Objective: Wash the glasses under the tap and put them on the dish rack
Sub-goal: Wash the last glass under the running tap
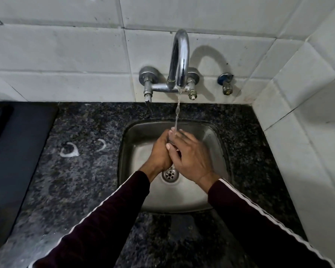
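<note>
Both hands meet over the steel sink (pixel 207 136), directly under the stream of water (pixel 177 113) that falls from the curved tap (pixel 180 60) on the tiled wall (pixel 66 55). The left hand (pixel 160 151) is curled, fingers folded inward against the right hand (pixel 190 157), whose fingers lie over and around the left hand's fingertips. A sliver of something clear, seemingly a glass (pixel 171 137), shows between the two hands where the water lands, but it is almost wholly covered and its shape cannot be made out, so I cannot tell for certain what either hand is gripping. Just below the hands, toward the person, lies the drain (pixel 170 174) in the sink bottom. Both sleeves (pixel 97 225) are dark maroon with a white stripe. Well to the left of the left hand, two pale ring-shaped water marks (pixel 69 150) sit on the speckled dark stone bench (pixel 81 180), and beyond them a dark mat (pixel 14 151) covers the bench's left end. A small blue-collared valve (pixel 226 83) sticks out of the wall beyond and to the right of the right hand.
</note>
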